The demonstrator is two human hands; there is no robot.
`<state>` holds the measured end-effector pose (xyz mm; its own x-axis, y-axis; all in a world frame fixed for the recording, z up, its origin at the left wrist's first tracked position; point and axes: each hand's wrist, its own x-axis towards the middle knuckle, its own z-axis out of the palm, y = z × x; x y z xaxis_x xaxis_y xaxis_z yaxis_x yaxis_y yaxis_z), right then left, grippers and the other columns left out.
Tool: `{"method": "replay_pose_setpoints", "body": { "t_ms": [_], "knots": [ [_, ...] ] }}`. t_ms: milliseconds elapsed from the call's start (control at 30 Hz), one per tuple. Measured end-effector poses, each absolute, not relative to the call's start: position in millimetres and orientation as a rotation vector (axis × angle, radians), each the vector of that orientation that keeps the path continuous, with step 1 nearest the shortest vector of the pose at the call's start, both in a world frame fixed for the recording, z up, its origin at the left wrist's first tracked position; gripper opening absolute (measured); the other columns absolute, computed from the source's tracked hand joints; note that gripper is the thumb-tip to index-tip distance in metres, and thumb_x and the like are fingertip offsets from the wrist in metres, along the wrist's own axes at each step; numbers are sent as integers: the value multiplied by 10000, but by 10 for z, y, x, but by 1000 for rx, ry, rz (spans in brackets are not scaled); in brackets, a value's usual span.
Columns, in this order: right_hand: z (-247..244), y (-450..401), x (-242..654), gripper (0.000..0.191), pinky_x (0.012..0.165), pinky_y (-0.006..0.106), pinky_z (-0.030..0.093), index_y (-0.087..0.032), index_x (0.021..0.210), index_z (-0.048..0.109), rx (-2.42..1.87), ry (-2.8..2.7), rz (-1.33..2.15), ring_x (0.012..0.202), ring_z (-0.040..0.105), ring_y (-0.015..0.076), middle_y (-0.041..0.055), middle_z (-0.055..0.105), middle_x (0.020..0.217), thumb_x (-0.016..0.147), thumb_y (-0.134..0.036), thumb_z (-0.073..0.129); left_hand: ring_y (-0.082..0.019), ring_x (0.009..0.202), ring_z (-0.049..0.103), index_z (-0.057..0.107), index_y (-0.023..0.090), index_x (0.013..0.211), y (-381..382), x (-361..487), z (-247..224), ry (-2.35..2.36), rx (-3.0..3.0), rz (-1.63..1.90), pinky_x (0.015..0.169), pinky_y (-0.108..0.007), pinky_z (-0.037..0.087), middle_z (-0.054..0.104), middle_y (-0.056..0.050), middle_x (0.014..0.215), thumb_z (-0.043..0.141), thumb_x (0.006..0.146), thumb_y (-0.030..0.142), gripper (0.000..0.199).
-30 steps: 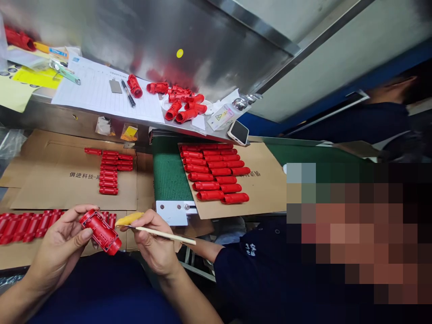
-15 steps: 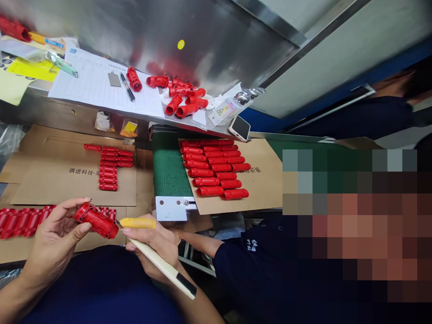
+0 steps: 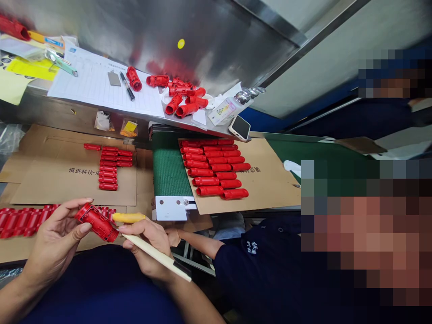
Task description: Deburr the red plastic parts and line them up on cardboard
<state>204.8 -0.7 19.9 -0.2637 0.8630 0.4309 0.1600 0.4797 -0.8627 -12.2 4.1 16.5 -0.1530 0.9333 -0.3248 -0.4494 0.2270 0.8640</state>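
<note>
My left hand (image 3: 62, 236) is closed around one end of a red plastic tubular part (image 3: 97, 222), which has cutouts and a threaded end tilted down to the right. In my right hand (image 3: 150, 243) is a slim cream-handled tool (image 3: 148, 249) with a black band near its rear end. Its thin tip meets the right side of the red part; the blade's exact shape is too small to tell. A yellow finger cot (image 3: 130, 218) covers my right index finger. Just behind my left hand, a row of red parts (image 3: 23, 221) lies on cardboard.
More red parts (image 3: 108, 169) lie on a cardboard sheet (image 3: 50, 175) at left. Red shells (image 3: 216, 168) lie in rows on cardboard over a green conveyor belt (image 3: 170, 168). The metal shelf holds papers, a pen (image 3: 127, 86), bottles and a phone (image 3: 240, 128). A co-worker's arm (image 3: 199, 243) reaches in at right.
My right hand and the tool have shifted slightly left along the red part, and the tool's rear end has risen. My left hand keeps its hold. The co-worker has moved a little.
</note>
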Motion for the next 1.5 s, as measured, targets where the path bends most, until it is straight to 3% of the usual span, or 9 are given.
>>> {"method": "replay_pose_setpoints", "body": {
  "t_ms": [67, 300, 633, 733, 867, 1000, 1200, 1400, 1500],
  "knots": [
    [208, -8, 2042, 212, 939, 360, 675, -224, 1154, 766, -880, -1680, 906, 1073, 827, 219, 98, 860, 1147, 1076, -404, 686, -142, 795, 762, 896, 280, 1018, 56, -108, 182, 1142, 510, 1302, 769, -148, 638, 832, -40, 852, 1069, 612, 331, 444],
    [305, 9, 2029, 138, 928, 323, 675, -218, 1167, 774, -840, -1724, 815, 1079, 816, 202, 86, 864, 1118, 1057, -282, 720, -134, 764, 746, 900, 267, 995, 80, -100, 213, 1156, 486, 1310, 743, -145, 636, 827, -45, 833, 1087, 563, 339, 476],
    [175, -13, 2029, 238, 877, 364, 680, -216, 1118, 764, -971, -1720, 908, 996, 826, 226, 99, 857, 1081, 1073, -435, 682, -152, 789, 763, 894, 263, 1010, 63, -121, 189, 1156, 431, 1282, 770, -162, 640, 828, -45, 832, 1086, 565, 324, 489],
    [97, 19, 2077, 184, 866, 359, 683, -235, 1255, 695, -834, -1890, 793, 996, 824, 212, 92, 849, 1135, 1089, -303, 654, -173, 772, 769, 890, 239, 1019, 71, -113, 194, 1141, 354, 1194, 729, -191, 650, 829, -61, 841, 1091, 547, 332, 522],
    [11, 108, 2227, 414, 869, 402, 691, -267, 1503, 588, -725, -2154, 414, 1043, 785, 239, 115, 818, 1252, 1097, -193, 578, -202, 820, 772, 879, 186, 1085, 67, -145, 151, 1099, 323, 1047, 732, -231, 656, 839, -115, 949, 1060, 620, 390, 539],
    [-4, 150, 2339, 329, 869, 417, 693, -241, 1371, 711, -1034, -1739, 319, 980, 796, 245, 94, 832, 1057, 1068, -152, 616, -190, 819, 751, 858, 197, 1203, 30, -166, 154, 1072, 331, 1016, 715, -221, 631, 832, -110, 972, 1011, 715, 383, 544],
    [94, -33, 2252, 151, 876, 407, 686, -257, 1141, 803, -1034, -1537, 770, 945, 800, 230, 81, 835, 999, 1046, -352, 732, -183, 814, 729, 849, 218, 1238, 3, -126, 193, 1074, 370, 1033, 732, -219, 611, 811, -92, 931, 985, 751, 394, 535],
    [67, -156, 2274, 155, 845, 376, 683, -277, 1173, 804, -1087, -1443, 797, 950, 803, 216, 71, 842, 1020, 1025, -299, 765, -217, 881, 749, 795, 213, 1320, 43, -180, 8, 1049, 475, 1007, 776, -274, 612, 806, -105, 990, 942, 798, 413, 578],
    [58, -217, 2316, 163, 812, 350, 684, -271, 1184, 802, -1125, -1383, 821, 912, 802, 202, 74, 837, 1034, 1028, -298, 763, -206, 818, 724, 750, 217, 1303, 171, -50, -284, 1174, 737, 933, 729, -290, 599, 764, -45, 909, 931, 767, 451, 612]
  ]
}}
